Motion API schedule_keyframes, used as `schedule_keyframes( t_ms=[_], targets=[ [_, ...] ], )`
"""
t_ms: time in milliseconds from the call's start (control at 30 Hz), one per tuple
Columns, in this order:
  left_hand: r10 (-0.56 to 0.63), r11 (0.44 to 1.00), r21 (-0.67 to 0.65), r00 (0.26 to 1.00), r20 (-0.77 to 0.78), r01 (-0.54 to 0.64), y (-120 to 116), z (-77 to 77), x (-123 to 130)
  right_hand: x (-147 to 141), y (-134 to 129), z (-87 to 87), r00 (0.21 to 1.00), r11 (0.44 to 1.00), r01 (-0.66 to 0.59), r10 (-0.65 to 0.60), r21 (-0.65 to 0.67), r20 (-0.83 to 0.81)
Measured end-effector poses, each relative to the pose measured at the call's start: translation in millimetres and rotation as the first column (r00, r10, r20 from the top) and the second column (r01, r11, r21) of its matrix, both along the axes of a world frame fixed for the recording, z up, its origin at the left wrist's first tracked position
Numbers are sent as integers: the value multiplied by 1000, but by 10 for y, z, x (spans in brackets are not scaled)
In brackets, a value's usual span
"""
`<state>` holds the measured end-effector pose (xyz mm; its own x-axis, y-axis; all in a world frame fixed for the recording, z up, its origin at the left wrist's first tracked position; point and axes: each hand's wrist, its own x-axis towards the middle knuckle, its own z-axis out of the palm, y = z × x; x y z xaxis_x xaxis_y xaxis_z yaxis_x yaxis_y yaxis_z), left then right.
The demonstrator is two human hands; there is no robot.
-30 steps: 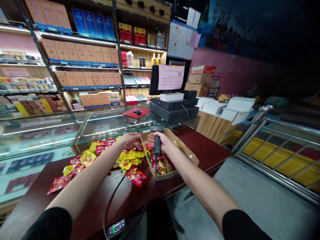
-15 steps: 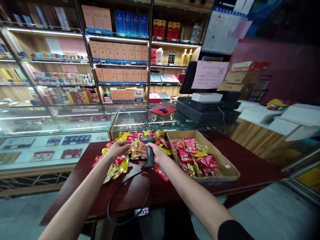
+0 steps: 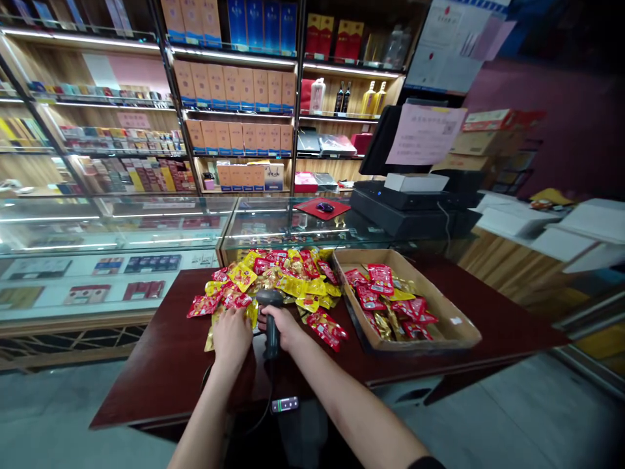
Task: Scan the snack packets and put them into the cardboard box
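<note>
My right hand (image 3: 283, 327) is wrapped around the handle of a dark grey barcode scanner (image 3: 271, 335), its head pointing away over the table. Close beside it, my left hand (image 3: 233, 335) reaches down onto the near-left packets, fingers bent together at a gold snack packet (image 3: 209, 340); its fingertips are partly hidden. Beyond both hands spreads a pile of small snack packets: red packets (image 3: 205, 305), yellow packets (image 3: 291, 285) and gold ones. A few red packets (image 3: 326, 329) lie just right of the scanner.
An open cardboard tray (image 3: 452, 335) with red and gold packets stands right of the pile on the dark red table (image 3: 161, 365). A small lit device (image 3: 284, 404) is at the table's near edge. Behind are a glass counter (image 3: 122, 225), a mouse (image 3: 325, 207) and a monitor (image 3: 383, 140).
My right hand has drawn the scanner back and left, off the pile. My left hand has moved from the pile's middle toward me, down onto the near-left packets.
</note>
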<state>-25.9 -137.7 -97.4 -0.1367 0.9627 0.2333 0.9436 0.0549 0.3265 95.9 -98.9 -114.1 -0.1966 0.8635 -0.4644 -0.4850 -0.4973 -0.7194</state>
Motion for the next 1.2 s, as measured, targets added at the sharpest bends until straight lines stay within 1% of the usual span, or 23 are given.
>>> schedule_keyframes(
  t_ms=[67,167,233,367,467,567,633,700,767,800,833,867,933,967,1000,1033,1067,1100,1133,1200],
  targets=[
    [-3,1000,-18,998,-60,1,-47,-6,61,-43,13,5,1000,1000,-5,5,-23,6],
    [-36,999,8,995,-89,37,-84,-13,130,-51,31,31,998,997,-42,45,-63,44],
    [-49,998,24,996,-79,51,-104,-12,165,-27,27,40,995,996,-57,62,-68,75],
    [-88,995,38,996,-20,88,-138,-16,230,81,-55,21,993,999,-25,29,-35,111],
    [-128,992,27,988,83,126,-116,-51,264,245,-172,9,991,1000,7,-8,5,134],
    [-147,989,27,953,265,145,-30,-100,291,472,-287,41,991,998,39,-45,49,123],
    [-135,991,38,917,376,130,40,-118,326,623,-337,85,994,996,63,-68,63,82],
    [-112,993,29,875,470,112,100,-115,389,745,-364,134,994,991,111,-111,75,3],
    [-79,995,-7,821,565,101,149,-100,480,825,-378,175,981,979,178,-169,98,-94],
    [-60,994,-30,780,623,101,172,-91,532,851,-384,189,972,972,206,-191,110,-137],
    [-42,993,-48,719,694,104,198,-84,582,871,-390,199,963,966,228,-206,122,-172],
    [-27,992,-55,632,775,110,226,-79,628,887,-397,206,956,960,244,-215,133,-200],
    [-17,991,-39,396,918,132,292,-67,691,923,-404,215,946,955,261,-223,145,-235],
    [-18,989,-24,276,961,148,327,-58,704,946,-402,220,944,952,267,-228,147,-240],
    [-19,985,-12,181,983,169,362,-43,702,976,-393,227,943,951,274,-236,146,-233],
    [-14,980,-10,121,993,197,395,-23,688,1010,-377,237,946,950,280,-247,140,-212],
    [-1,972,-21,94,996,233,427,4,665,1048,-352,250,948,948,288,-262,135,-180],
    [17,961,-40,88,996,273,457,37,636,1087,-320,264,950,945,298,-279,133,-143],
    [35,947,-63,95,995,314,488,75,604,1124,-281,280,950,942,305,-291,137,-109],
    [68,911,-120,145,987,395,555,155,548,1181,-193,307,957,945,289,-281,155,-71]
  ],
)
